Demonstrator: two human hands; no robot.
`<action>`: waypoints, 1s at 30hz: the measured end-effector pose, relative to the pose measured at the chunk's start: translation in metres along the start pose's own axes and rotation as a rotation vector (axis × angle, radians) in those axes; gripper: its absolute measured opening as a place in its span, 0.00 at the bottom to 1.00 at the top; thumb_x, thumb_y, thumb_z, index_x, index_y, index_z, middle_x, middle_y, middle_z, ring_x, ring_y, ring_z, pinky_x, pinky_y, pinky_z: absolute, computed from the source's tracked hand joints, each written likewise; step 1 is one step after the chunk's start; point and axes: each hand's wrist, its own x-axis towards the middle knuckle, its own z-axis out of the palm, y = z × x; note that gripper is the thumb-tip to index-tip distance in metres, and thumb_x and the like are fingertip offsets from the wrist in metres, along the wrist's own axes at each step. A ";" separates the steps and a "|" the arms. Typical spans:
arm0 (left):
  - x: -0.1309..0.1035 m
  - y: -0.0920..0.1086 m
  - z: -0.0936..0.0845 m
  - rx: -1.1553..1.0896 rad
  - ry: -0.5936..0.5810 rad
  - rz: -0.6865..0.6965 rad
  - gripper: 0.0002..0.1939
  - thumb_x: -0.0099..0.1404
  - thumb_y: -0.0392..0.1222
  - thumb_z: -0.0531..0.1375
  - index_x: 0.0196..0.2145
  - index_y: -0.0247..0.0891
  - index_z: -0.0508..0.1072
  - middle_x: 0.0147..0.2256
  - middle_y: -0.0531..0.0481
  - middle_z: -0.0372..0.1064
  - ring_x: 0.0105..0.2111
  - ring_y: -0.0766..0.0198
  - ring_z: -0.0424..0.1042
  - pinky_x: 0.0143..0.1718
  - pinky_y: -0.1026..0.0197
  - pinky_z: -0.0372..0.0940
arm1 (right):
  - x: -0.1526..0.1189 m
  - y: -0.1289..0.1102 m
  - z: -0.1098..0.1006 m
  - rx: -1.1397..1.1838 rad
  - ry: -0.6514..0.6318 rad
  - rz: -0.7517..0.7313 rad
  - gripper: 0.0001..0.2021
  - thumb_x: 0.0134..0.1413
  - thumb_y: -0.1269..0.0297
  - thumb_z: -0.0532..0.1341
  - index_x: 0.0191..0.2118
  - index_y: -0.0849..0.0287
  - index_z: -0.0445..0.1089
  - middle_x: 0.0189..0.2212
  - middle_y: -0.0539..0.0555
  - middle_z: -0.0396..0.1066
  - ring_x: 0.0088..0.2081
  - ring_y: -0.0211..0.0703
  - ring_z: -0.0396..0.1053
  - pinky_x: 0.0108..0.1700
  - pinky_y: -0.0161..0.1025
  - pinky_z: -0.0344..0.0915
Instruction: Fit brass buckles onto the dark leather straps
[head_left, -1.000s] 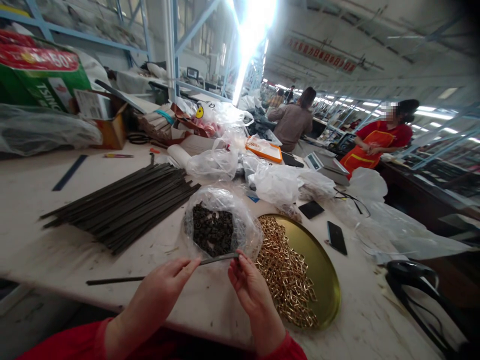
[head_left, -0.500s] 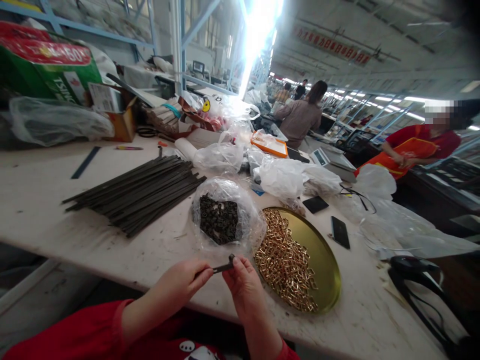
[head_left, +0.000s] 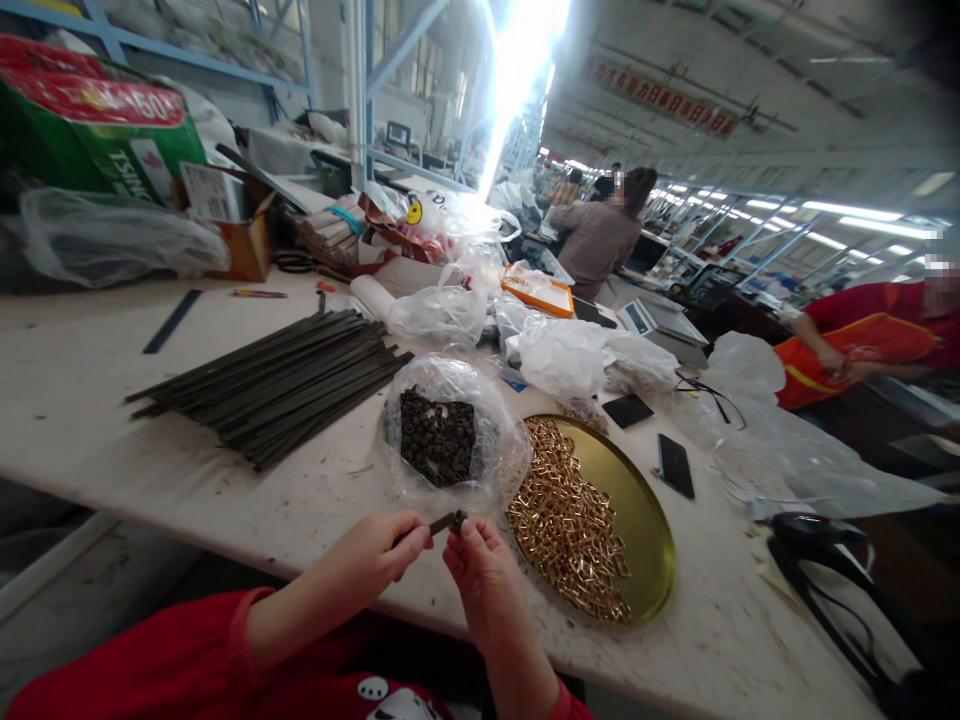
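Observation:
My left hand (head_left: 379, 552) pinches a narrow dark strap (head_left: 440, 524) between thumb and fingers. Against the strap's end, my right hand (head_left: 486, 575) grips a small dark loop (head_left: 457, 520). Whether the strap passes through the loop is too small to tell. Just beyond my hands stands an open clear plastic bag (head_left: 499, 450) with many small dark loops (head_left: 435, 440) inside. Beside my right hand, a round gold tray (head_left: 637, 510) bears a heap of gold-coloured rectangular buckles (head_left: 570, 530). A pile of dark straps (head_left: 277, 385) lies on the table to the left.
Crumpled plastic bags (head_left: 559, 350) cover the table's middle back. A phone (head_left: 676, 466), a dark flat pad (head_left: 628, 410) and a scale (head_left: 660, 325) are on the right. A cardboard box (head_left: 251, 235) stands at the back left. A person in an orange apron (head_left: 862, 350) is at the far right.
My hands have shifted slightly, and more of the strap shows between them, with the loop at its end. The person in the orange apron has moved further right and leans forward.

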 end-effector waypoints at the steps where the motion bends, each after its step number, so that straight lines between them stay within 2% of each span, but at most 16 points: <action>1: 0.001 0.000 0.000 0.021 0.009 0.002 0.18 0.63 0.50 0.45 0.30 0.37 0.68 0.19 0.57 0.58 0.20 0.66 0.59 0.22 0.67 0.52 | -0.001 0.001 0.000 -0.010 -0.008 0.000 0.13 0.37 0.61 0.70 0.26 0.60 0.66 0.23 0.46 0.67 0.26 0.31 0.66 0.30 0.29 0.64; 5: 0.000 0.000 0.000 0.137 0.022 0.034 0.16 0.62 0.46 0.46 0.25 0.37 0.67 0.22 0.54 0.62 0.24 0.65 0.62 0.25 0.66 0.52 | -0.002 0.006 -0.006 -0.137 -0.079 -0.069 0.13 0.41 0.59 0.68 0.26 0.60 0.66 0.23 0.46 0.67 0.26 0.32 0.65 0.32 0.30 0.63; 8: -0.002 0.001 -0.003 0.167 -0.038 0.021 0.16 0.61 0.44 0.46 0.25 0.37 0.69 0.22 0.54 0.63 0.24 0.64 0.62 0.25 0.65 0.51 | 0.000 0.007 -0.012 -0.294 -0.102 -0.195 0.12 0.42 0.59 0.67 0.30 0.59 0.67 0.22 0.45 0.66 0.25 0.32 0.65 0.32 0.31 0.62; 10: -0.001 0.002 -0.006 0.184 -0.075 0.025 0.16 0.60 0.43 0.47 0.24 0.37 0.70 0.21 0.55 0.61 0.24 0.65 0.61 0.25 0.66 0.49 | 0.001 0.006 -0.015 -0.361 -0.106 -0.229 0.14 0.41 0.58 0.67 0.34 0.59 0.68 0.22 0.45 0.67 0.25 0.33 0.65 0.31 0.32 0.62; 16: 0.006 -0.003 -0.006 0.175 -0.241 0.045 0.16 0.60 0.44 0.48 0.25 0.37 0.73 0.20 0.56 0.61 0.22 0.65 0.60 0.24 0.66 0.48 | -0.005 0.000 -0.017 -0.384 -0.162 -0.050 0.14 0.35 0.60 0.69 0.30 0.61 0.71 0.18 0.45 0.69 0.21 0.33 0.65 0.29 0.32 0.61; 20: 0.006 -0.004 0.002 0.085 -0.245 0.067 0.17 0.60 0.47 0.49 0.26 0.38 0.74 0.23 0.54 0.67 0.25 0.63 0.64 0.27 0.66 0.55 | -0.008 -0.002 -0.017 -0.359 -0.192 0.032 0.14 0.32 0.61 0.70 0.28 0.62 0.71 0.18 0.47 0.70 0.20 0.32 0.65 0.28 0.32 0.61; 23: 0.001 -0.006 0.008 -0.029 -0.266 -0.034 0.18 0.60 0.50 0.49 0.37 0.38 0.73 0.22 0.54 0.67 0.22 0.63 0.64 0.24 0.66 0.58 | -0.004 -0.003 -0.022 -0.305 -0.143 -0.005 0.15 0.34 0.61 0.69 0.30 0.62 0.70 0.19 0.46 0.69 0.21 0.32 0.65 0.28 0.31 0.62; 26: -0.003 -0.010 0.013 -0.120 -0.248 -0.112 0.28 0.61 0.54 0.47 0.54 0.37 0.62 0.22 0.54 0.67 0.22 0.62 0.65 0.24 0.66 0.61 | 0.000 0.004 -0.024 -0.222 -0.097 -0.058 0.15 0.34 0.61 0.70 0.31 0.61 0.69 0.21 0.45 0.67 0.21 0.31 0.64 0.27 0.30 0.61; 28: -0.003 -0.012 0.015 -0.144 -0.185 -0.092 0.32 0.61 0.55 0.46 0.58 0.35 0.55 0.25 0.52 0.70 0.25 0.61 0.67 0.29 0.65 0.64 | 0.002 0.013 -0.021 -0.185 -0.137 -0.027 0.15 0.34 0.61 0.70 0.30 0.61 0.68 0.20 0.45 0.66 0.20 0.31 0.63 0.26 0.30 0.61; 30: -0.001 -0.011 0.015 -0.153 -0.093 -0.041 0.31 0.60 0.56 0.48 0.57 0.38 0.58 0.30 0.51 0.73 0.29 0.60 0.69 0.34 0.64 0.66 | 0.003 0.019 -0.020 -0.202 -0.201 0.010 0.16 0.34 0.59 0.69 0.31 0.61 0.68 0.21 0.46 0.65 0.21 0.33 0.63 0.26 0.32 0.61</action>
